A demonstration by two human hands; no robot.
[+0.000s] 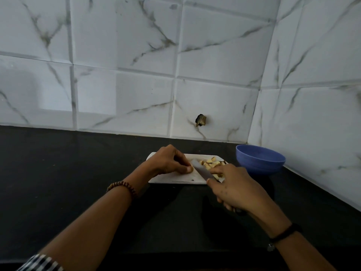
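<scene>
So the chopping looks mostly done at this point, I'd say. The right hand (232, 187) has its fingers wrapped round the handle of the knife (201, 171), forefinger laid out along the top of the blade. The blade angles away from that grip toward the left hand (170, 162). The left hand is pinching a small piece (191, 169) between thumb and fingertips, right against the blade, down on the white cutting board (175, 179). Just past the blade, on the far side from the pinch, sits a little heap of chopped pieces (210, 164), pale yellow with some dark bits; can't tell what food it is. What's left, by my guess: slice up that pinched bit, then probably scoop everything into the blue bowl (260, 159), which stands beyond the knife hand on the black counter (78, 173), apart from the board. Nothing shows inside it from here.
</scene>
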